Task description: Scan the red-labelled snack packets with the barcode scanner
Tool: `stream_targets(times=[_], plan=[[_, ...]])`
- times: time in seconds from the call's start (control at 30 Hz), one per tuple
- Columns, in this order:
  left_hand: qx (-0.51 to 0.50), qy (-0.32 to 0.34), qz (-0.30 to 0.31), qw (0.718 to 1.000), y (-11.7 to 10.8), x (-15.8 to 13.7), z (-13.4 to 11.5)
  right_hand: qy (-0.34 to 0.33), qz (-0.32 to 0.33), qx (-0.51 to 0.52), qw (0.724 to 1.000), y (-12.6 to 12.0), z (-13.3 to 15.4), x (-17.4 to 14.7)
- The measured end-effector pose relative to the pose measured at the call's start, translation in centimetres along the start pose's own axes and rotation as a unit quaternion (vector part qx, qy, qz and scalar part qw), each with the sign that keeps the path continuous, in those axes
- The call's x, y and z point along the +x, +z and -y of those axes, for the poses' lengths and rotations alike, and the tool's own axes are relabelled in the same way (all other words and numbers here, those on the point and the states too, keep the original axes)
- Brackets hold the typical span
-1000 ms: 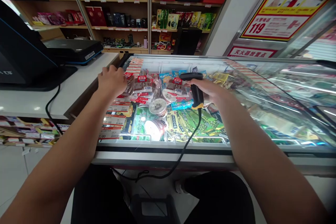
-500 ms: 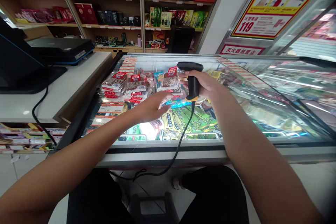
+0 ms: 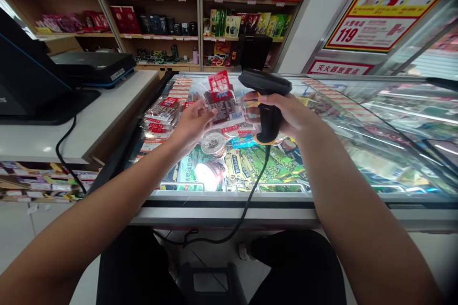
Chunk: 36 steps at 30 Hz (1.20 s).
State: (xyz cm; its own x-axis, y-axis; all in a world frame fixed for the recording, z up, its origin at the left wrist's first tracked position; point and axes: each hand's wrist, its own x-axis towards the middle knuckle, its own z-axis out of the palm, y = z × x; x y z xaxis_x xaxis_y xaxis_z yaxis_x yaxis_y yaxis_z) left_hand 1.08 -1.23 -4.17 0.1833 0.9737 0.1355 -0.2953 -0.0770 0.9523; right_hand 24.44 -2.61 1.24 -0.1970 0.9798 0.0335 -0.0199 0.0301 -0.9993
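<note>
Between finger and thumb, my left hand [image 3: 195, 121] grips the left edge of a clear snack packet [image 3: 223, 105] with a red label on top and dark brown contents. The packet is tilted up above the freezer's glass top, its printed barcode patch showing at the lower right. My right hand [image 3: 282, 109] is wrapped round the handle of a black barcode scanner [image 3: 269, 114], just right of the packet. A black cable [image 3: 246, 205] hangs from the scanner's base. Similar packets [image 3: 162, 112] lie stacked at the left on the glass.
Under the glass the freezer [image 3: 229, 212] holds green bags [image 3: 272, 159] and round tubs. To the left, a counter [image 3: 118, 105] carries a scale [image 3: 96, 64] and a dark screen. Goods-filled shelves [image 3: 153, 35] stand behind. A grey stool [image 3: 211, 279] is between my legs.
My left hand has closed on a packet and lifted it to the left, off the others. The scanner has tilted slightly and come a little nearer. The view has shifted slightly.
</note>
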Motion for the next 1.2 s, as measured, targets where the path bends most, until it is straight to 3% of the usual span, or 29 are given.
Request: stream_targets(times=[0.17, 0.3, 0.5, 0.73, 0.83, 0.97, 1.03, 1.13, 1.2], plan=[[0.056, 0.08, -0.087, 0.991, -1.5, 0.7, -1.4, 0.046, 0.024, -0.008, 0.999, 0.5, -0.2, 0.1], [0.078, 0.108, -0.097, 0.986, -3.0, 1.7, -1.5, 0.056, 0.083, -0.039, 0.994, 0.9, -0.3, -0.4], [0.054, 0.114, -0.103, 0.987, -4.3, 2.9, -0.9, 0.047, 0.118, -0.076, 0.989, 1.4, -0.6, -0.6], [0.078, 0.113, -0.095, 0.986, -4.3, 2.8, -0.9, 0.047, 0.123, -0.063, 0.989, 1.5, -0.4, -0.8], [0.11, 0.132, -0.11, 0.979, -4.7, 2.9, -1.9, 0.043, 0.069, -0.079, 0.994, 1.2, -0.4, -0.4], [0.209, 0.169, -0.184, 0.945, -7.7, 4.2, -3.8, 0.05, -0.068, -0.159, 0.984, 0.0, -0.8, 1.0], [0.311, 0.155, -0.222, 0.911, -10.3, 5.2, -4.3, 0.082, -0.118, -0.22, 0.965, -0.8, -1.2, 1.7], [0.44, 0.121, -0.246, 0.855, -14.1, 6.3, -4.4, 0.138, -0.141, -0.27, 0.943, -1.7, -2.1, 2.3], [0.503, 0.071, -0.239, 0.828, -15.7, 6.5, -4.1, 0.152, -0.138, -0.266, 0.942, -2.2, -2.7, 2.6]])
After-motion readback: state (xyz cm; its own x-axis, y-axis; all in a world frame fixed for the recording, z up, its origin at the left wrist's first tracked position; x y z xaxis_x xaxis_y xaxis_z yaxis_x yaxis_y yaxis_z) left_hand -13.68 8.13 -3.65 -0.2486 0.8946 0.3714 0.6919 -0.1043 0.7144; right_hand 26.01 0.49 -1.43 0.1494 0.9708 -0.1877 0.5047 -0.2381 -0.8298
